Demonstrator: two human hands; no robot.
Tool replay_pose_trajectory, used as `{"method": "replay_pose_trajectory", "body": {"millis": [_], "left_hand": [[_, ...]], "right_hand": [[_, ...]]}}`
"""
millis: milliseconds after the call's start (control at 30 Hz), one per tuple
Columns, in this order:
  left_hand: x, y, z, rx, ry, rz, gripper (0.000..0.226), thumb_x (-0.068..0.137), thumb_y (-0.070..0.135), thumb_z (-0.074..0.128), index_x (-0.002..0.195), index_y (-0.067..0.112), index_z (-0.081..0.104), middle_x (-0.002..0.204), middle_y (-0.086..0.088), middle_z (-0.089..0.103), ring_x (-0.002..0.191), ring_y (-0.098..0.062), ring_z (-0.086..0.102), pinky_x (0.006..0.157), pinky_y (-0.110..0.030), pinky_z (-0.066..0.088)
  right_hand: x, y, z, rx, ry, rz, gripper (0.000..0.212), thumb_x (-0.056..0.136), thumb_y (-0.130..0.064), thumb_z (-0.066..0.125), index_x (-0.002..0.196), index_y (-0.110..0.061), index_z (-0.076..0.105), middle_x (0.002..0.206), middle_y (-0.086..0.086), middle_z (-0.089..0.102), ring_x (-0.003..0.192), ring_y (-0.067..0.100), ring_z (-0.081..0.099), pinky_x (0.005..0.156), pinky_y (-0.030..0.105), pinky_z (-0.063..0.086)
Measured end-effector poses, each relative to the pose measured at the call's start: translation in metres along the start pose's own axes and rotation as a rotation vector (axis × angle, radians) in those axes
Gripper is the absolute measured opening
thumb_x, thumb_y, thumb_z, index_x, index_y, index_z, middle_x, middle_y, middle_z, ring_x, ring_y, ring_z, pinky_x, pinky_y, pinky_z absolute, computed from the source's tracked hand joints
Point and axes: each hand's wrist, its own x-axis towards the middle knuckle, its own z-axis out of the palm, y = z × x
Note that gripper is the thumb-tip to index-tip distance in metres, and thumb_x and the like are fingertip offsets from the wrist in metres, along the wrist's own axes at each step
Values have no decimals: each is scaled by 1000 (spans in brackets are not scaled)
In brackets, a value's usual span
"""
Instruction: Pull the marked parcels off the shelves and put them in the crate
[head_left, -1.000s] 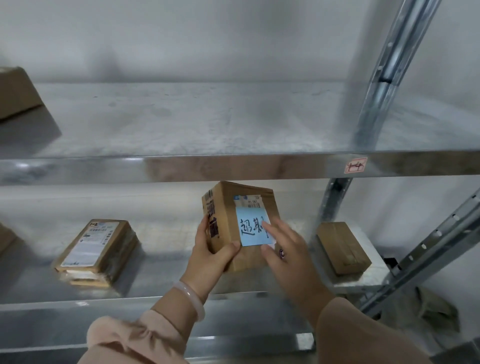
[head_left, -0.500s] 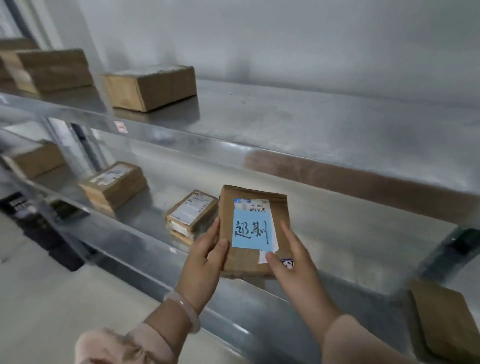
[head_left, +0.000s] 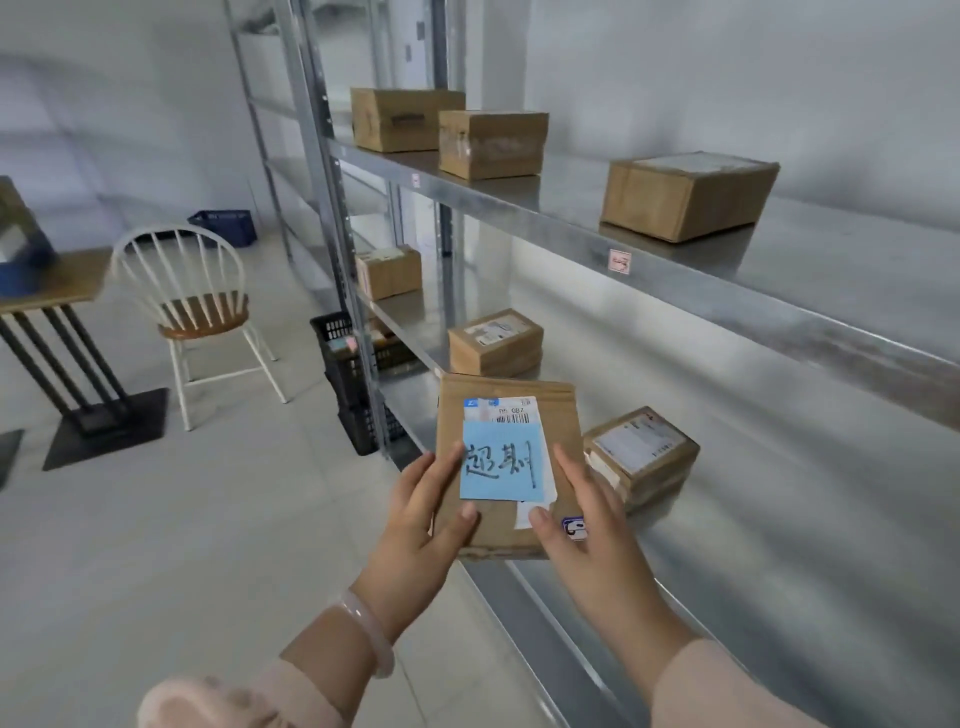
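The parcel (head_left: 511, 389) is a flat, brown cardboard packet with a white printed label and a blue note (head_left: 501, 462) with handwriting stuck on its face. It's up in the air at the front edge of the lower shelf (head_left: 753, 545). The left hand (head_left: 421, 525) grips its left side and the right hand (head_left: 587, 535) its right, thumbs on the front. Just beside it on that shiny metal shelf sits a taped box (head_left: 641, 452), with another (head_left: 496, 343) further along. Three chunkier boxes are spread along the upper shelf (head_left: 779, 270). The black crate (head_left: 340, 364), plastic mesh, sits on the floor by the shelf's upright. Left of the shelving there's open pale tile floor (head_left: 182, 519), then a white spindle chair (head_left: 192, 306) and a wooden table (head_left: 57, 283).
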Motion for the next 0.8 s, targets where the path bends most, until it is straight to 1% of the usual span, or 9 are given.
{"method": "replay_pose_trajectory", "body": {"millis": [67, 167, 300, 400, 467, 567, 633, 700, 800], "left_hand": [[5, -12, -34, -22, 56, -18, 53, 87, 37, 59, 134, 48, 38, 146, 7, 33, 136, 2, 31, 108, -8, 27], [18, -32, -91, -13, 151, -33, 58, 87, 18, 68, 129, 47, 40, 141, 6, 40, 130, 5, 37, 112, -19, 31], [35, -63, -174, 50, 235, -65, 62, 85, 16, 72, 128, 48, 41, 134, 9, 44, 128, -8, 43, 111, -32, 36], [47, -86, -231, 67, 283, -75, 63, 83, 17, 73, 124, 52, 40, 131, 13, 44, 126, -4, 43, 110, -31, 37], [56, -100, -260, 50, 308, -93, 63, 83, 16, 73, 123, 52, 41, 131, 13, 44, 126, 0, 43, 110, -34, 37], [71, -121, -294, 2, 336, -127, 61, 84, 14, 71, 128, 46, 44, 131, 16, 43, 125, 4, 41, 109, -36, 39], [83, -136, -314, -3, 361, -135, 60, 85, 14, 71, 129, 45, 44, 131, 17, 42, 123, 10, 40, 109, -27, 38], [98, -150, -333, 7, 388, -137, 61, 84, 14, 71, 125, 50, 43, 130, 19, 41, 119, 20, 36, 103, -9, 34], [127, -174, -358, 7, 399, -164, 59, 85, 16, 70, 123, 52, 42, 127, 24, 41, 120, 15, 36, 105, -17, 34]], "right_hand": [[18, -16, 33, -20, -36, -16, 61, 90, -39, 61, 128, -69, 24, 135, -21, 36, 122, -17, 29, 83, -3, 33], [45, -42, 92, 1, -98, -24, 60, 89, -44, 59, 126, -73, 21, 143, -19, 32, 129, -6, 31, 95, 18, 44], [79, -77, 177, 67, -151, -71, 59, 90, -40, 61, 126, -69, 26, 143, -17, 34, 121, -23, 26, 81, 3, 41], [102, -98, 235, 84, -197, -74, 59, 89, -42, 61, 131, -66, 27, 142, -18, 35, 110, -29, 34, 82, 9, 43], [117, -109, 267, 92, -221, -76, 60, 89, -42, 62, 135, -62, 29, 143, -19, 35, 108, -29, 36, 84, 10, 42], [142, -122, 304, 96, -241, -89, 58, 88, -38, 64, 130, -63, 33, 141, -19, 39, 117, -25, 31, 81, 0, 37], [162, -127, 326, 98, -254, -83, 56, 88, -37, 65, 124, -67, 34, 140, -19, 40, 122, -19, 32, 85, -1, 35], [182, -129, 348, 103, -273, -76, 55, 87, -39, 66, 121, -71, 35, 141, -20, 40, 127, -9, 37, 100, 14, 38], [215, -128, 383, 110, -320, -56, 55, 86, -43, 65, 121, -73, 34, 143, -21, 38, 129, -2, 38, 107, 32, 40]]}}
